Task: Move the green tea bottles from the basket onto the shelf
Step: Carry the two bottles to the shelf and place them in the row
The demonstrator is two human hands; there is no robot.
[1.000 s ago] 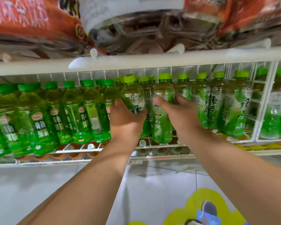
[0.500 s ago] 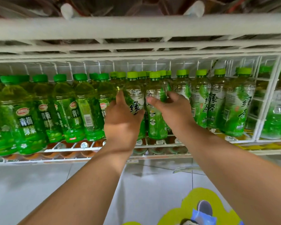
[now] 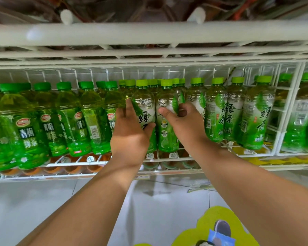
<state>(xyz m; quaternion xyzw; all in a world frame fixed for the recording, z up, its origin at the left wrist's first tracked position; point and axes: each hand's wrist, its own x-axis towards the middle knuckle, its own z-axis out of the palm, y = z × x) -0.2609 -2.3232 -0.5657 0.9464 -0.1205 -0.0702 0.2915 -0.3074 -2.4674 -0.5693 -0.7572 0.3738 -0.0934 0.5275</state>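
Two green tea bottles with light green caps stand upright at the front of the white wire shelf (image 3: 212, 158). My left hand (image 3: 130, 134) grips the left bottle (image 3: 144, 102), fingers up its left side and thumb on its right. My right hand (image 3: 185, 125) grips the right bottle (image 3: 167, 139), thumb across its front and fingers curled round its right side. More green tea bottles (image 3: 256, 118) of the same kind fill the row to the right. The basket is out of view.
Darker green plum tea bottles (image 3: 27, 128) fill the shelf's left part. A white wire divider (image 3: 290, 110) closes the row on the right. The upper shelf rail (image 3: 149, 32) hangs close above the caps. Below lie grey floor tiles (image 3: 43, 201) and a yellow-green floor sticker (image 3: 212, 221).
Both hands have lowered and pushed the two bottles into the row, where they now stand upright side by side. The view has tilted, so the upper rail looks larger.
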